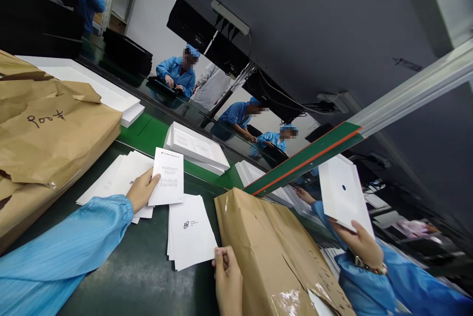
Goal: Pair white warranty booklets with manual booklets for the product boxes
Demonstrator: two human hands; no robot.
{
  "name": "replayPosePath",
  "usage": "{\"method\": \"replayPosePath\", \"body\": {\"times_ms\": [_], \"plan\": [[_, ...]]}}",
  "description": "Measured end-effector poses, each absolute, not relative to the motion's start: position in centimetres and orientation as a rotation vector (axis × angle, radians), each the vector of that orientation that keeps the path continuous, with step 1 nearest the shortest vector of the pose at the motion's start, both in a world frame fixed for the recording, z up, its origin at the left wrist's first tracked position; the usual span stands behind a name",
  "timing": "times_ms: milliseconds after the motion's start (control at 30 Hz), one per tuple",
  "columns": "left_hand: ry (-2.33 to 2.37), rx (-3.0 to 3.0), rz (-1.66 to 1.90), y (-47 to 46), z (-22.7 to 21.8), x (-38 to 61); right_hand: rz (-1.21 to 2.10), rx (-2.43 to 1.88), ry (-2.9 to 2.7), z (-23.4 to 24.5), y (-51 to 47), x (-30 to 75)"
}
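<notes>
My left hand [143, 191] is closed on a white warranty booklet [168, 178], printed "WARRANTY POLICY", with the thumb on its front. Beneath that hand and to its left, white booklets [114, 178] lie fanned out on the dark green worktop [121, 276]. A second pile of white booklets [194, 237] with a small black logo lies in front of me. At that pile's lower right corner, my right hand [227, 276] pinches the edge of the top booklet between thumb and fingers. How many sheets it grips I cannot tell.
Brown paper packages [55, 134] [269, 252] flank the booklets on both sides. White boxes [199, 146] sit on the green conveyor [144, 131] beyond. At right, a co-worker's hand [360, 247] holds up a white box lid [345, 193]. A green metal post [303, 158] slants across. Other people work farther back.
</notes>
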State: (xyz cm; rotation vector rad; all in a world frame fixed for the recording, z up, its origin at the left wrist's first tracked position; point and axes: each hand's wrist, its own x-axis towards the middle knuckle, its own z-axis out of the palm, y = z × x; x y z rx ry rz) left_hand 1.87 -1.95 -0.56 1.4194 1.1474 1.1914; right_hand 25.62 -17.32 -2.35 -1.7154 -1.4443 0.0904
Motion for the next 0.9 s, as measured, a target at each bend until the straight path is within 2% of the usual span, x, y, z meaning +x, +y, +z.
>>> {"method": "replayPosePath", "body": {"times_ms": [167, 333, 500, 600, 667, 900], "plan": [[1.150, 1.405, 1.172, -2.0, -0.4, 1.9, -0.183, -1.721, -1.405, -2.3, -17.7, 25.9], [1.135, 1.420, 1.176, -1.9, -0.6, 1.9, -0.155, -1.699, -1.282, -1.8, -17.7, 26.6], [1.110, 1.407, 1.208, -1.9, -0.5, 1.9, -0.438, -1.563, -1.202, 1.8, -15.7, 26.2], [1.059, 1.360, 1.228, -1.9, -0.4, 1.8, -0.614, -1.441, -1.368, 4.1, -13.1, 23.8], [0.980, 1.313, 1.226, -1.9, -0.3, 1.9, -0.618, -1.387, -1.497, 4.7, -11.3, 21.4], [0.632, 1.061, 1.280, -2.3, -0.1, 2.9, -0.572, -1.175, -1.992, 1.9, -8.3, 14.3]]}}
